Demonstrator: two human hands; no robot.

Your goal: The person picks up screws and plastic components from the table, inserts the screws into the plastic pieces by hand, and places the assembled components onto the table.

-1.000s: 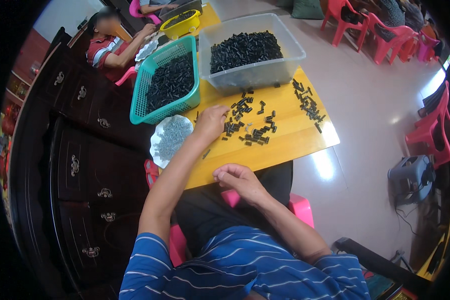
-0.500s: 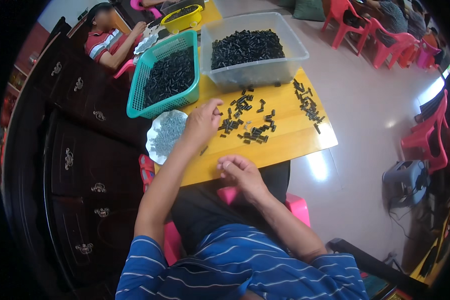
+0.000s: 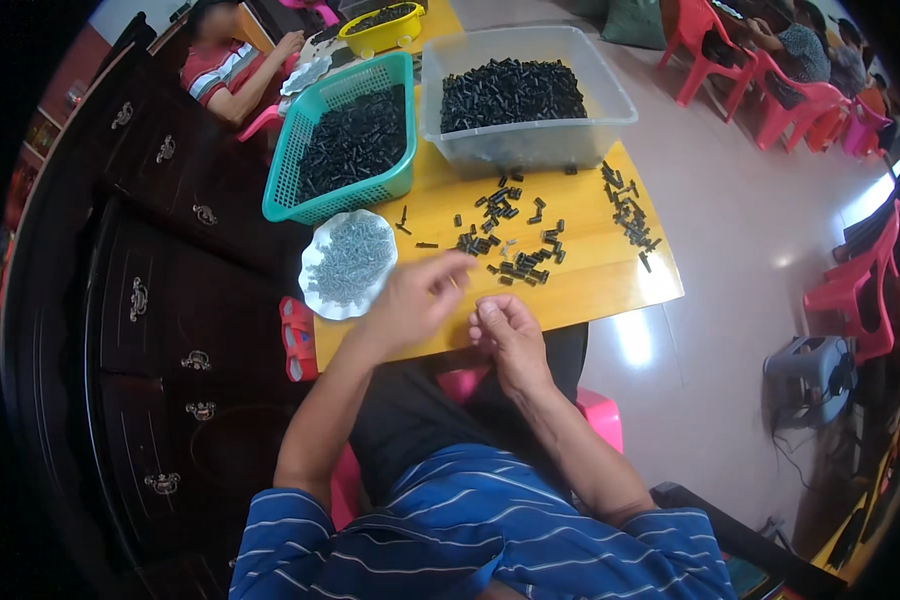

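Observation:
My left hand [image 3: 417, 300] hovers over the near part of the yellow table [image 3: 590, 300], its fingers bent and smeared by motion. Whether it holds anything does not show. Just to its right, my right hand [image 3: 511, 343] is closed at the table's front edge, thumb pressed to fingers; anything between them is too small to make out. Beyond the hands lie loose short black tubular pieces [image 3: 525, 268]. A white scalloped plate [image 3: 315, 297] of small silvery metal pieces [image 3: 352, 262] sits left of my left hand. A few thin dark pieces [image 3: 403, 221] lie beside the plate.
A green plastic basket [image 3: 283, 190] and a clear plastic tub [image 3: 530, 145], both filled with black pieces, stand at the back. More black pieces [image 3: 630, 215] lie along the right edge. A dark drawer cabinet [image 3: 160, 300] stands left. A person [image 3: 232, 75] sits beyond the basket.
My left hand has come back toward me and closer to my right hand, uncovering dark pieces beside the plate. My right hand has shifted slightly right and stays closed. The view has moved slightly.

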